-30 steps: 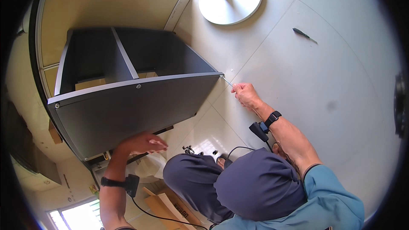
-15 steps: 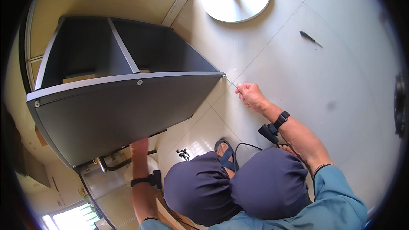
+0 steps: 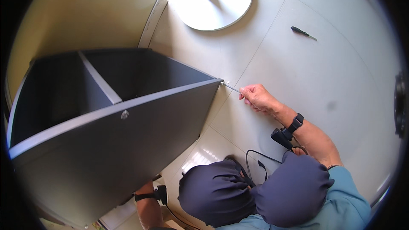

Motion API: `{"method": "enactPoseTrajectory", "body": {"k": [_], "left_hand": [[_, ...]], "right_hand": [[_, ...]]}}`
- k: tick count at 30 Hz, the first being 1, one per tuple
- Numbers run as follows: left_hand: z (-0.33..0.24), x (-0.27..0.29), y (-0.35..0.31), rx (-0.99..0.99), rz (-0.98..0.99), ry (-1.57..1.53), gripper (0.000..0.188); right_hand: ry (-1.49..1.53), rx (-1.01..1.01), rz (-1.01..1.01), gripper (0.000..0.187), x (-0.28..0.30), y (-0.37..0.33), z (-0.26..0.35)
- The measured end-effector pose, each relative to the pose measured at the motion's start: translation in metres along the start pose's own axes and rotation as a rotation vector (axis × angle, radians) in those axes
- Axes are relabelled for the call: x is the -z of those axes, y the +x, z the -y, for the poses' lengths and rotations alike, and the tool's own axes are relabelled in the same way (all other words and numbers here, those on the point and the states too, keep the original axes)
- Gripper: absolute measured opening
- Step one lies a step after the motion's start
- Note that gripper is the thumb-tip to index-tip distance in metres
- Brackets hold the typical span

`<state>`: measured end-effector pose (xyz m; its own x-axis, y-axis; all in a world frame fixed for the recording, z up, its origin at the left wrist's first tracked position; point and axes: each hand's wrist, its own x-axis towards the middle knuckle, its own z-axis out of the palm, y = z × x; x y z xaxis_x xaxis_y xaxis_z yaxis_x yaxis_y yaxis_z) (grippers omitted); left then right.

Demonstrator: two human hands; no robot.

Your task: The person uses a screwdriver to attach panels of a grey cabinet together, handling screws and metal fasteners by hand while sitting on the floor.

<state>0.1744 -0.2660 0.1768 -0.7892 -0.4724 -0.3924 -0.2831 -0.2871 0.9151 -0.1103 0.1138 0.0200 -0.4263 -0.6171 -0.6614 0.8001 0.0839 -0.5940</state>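
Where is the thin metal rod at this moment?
Right of centre in the head view, the thin metal rod runs from the right hand to the right-hand corner of the dark cabinet.

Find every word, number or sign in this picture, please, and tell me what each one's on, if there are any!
None can be read.
Dark shelf unit: no lettering shows on its big side panel.
Thin metal tool in the right hand: too small to tell.
Screwdriver on the floor: too small to tell.
Black device at the right wrist: too small to tell.
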Motion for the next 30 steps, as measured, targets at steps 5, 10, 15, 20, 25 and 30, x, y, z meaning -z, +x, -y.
{"method": "enactPoseTrajectory", "body": {"k": [5, 10, 15, 20, 25, 30], "left_hand": [[0.018, -0.005, 0.018, 0.033, 0.151, 0.078, 0.052], [0.035, -0.073, 0.102, -0.150, 0.571, 0.516, 0.052], [0.017, -0.158, 0.224, -0.643, 0.971, 1.022, 0.053], [0.039, -0.223, 0.232, -1.011, 0.935, 1.486, 0.047], [0.076, -0.248, 0.227, -1.039, 0.829, 1.495, 0.033], [0.088, -0.248, 0.236, -1.141, 0.740, 1.416, 0.018]], "right_hand": [[-0.152, 0.071, -0.020, 0.033, 0.000, -0.008, 0.003], [-0.139, 0.014, -0.008, 0.033, -0.001, -0.004, -0.002], [-0.164, -0.005, -0.027, 0.033, -0.001, -0.010, 0.002], [-0.207, 0.039, -0.048, 0.034, -0.007, -0.010, 0.004], [-0.089, 0.033, -0.027, 0.034, 0.002, -0.012, 0.000], [-0.126, 0.099, -0.081, 0.033, -0.008, -0.013, -0.002]]}}
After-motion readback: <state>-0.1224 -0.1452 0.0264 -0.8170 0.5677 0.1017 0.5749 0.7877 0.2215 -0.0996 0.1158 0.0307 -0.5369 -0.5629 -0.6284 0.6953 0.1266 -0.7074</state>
